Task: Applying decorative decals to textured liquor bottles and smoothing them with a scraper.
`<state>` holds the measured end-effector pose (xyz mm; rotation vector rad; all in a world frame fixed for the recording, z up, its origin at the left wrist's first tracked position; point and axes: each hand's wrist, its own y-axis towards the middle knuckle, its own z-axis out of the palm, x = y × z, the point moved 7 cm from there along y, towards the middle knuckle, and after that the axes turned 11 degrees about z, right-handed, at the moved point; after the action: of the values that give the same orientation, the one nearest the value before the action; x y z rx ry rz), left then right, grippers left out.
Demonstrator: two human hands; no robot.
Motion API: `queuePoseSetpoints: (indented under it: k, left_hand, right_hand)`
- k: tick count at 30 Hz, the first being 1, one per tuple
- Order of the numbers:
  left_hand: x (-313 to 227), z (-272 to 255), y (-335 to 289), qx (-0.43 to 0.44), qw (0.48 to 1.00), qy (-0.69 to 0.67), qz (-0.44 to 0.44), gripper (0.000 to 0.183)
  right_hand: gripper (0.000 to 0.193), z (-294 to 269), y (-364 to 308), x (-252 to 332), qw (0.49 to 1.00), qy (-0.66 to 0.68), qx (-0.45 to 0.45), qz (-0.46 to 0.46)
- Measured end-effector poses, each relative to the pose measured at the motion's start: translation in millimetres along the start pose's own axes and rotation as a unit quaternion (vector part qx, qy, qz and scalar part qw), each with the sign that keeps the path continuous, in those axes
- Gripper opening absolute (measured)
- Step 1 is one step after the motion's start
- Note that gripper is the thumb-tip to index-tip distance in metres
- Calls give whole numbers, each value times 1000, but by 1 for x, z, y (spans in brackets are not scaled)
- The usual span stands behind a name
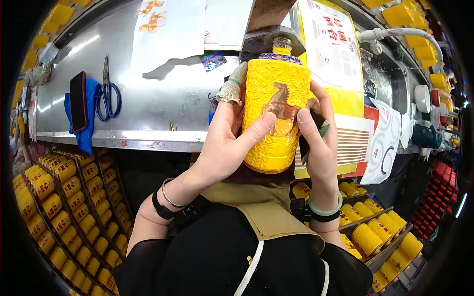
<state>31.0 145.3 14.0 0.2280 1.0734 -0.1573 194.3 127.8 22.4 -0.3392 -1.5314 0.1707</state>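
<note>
Between both hands I hold a yellow embossed bottle (259,93) with a clear glass neck and a blue patterned shoulder band. A brown horse decal (280,104) lies on its front. My left hand (228,135) wraps the bottle's left side, its thumb on the surface beside the decal; pale fabric covers a finger at the top. My right hand (321,133) grips the right side, thumb at the decal's right edge. A dark cloth-like piece (316,129) shows by my right palm. Behind the neck stands a dark metal block (269,42).
Blue-handled scissors (108,96) and a phone (78,101) on a blue cloth (91,118) lie at the left of the metal table (163,106). Printed sheets (335,54) spread to the right. Racks of yellow bottles (69,197) stand below on both sides.
</note>
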Motion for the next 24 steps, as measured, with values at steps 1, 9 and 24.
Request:
queuePoseSetpoints:
  k: [1, 9, 24]
  left_hand:
    - [0, 0, 0, -1, 1000, -4, 2, 76]
    - [2, 1, -1, -13, 1000, -19, 3, 74]
    - [2, 1, -1, -10, 1000, -4, 9, 76]
  right_hand:
    - [60, 0, 0, -1, 1000, 1, -2, -3]
    - [61, -2, 0, -2, 1000, -11, -7, -2]
    - [59, -2, 1, -3, 1000, -4, -1, 4]
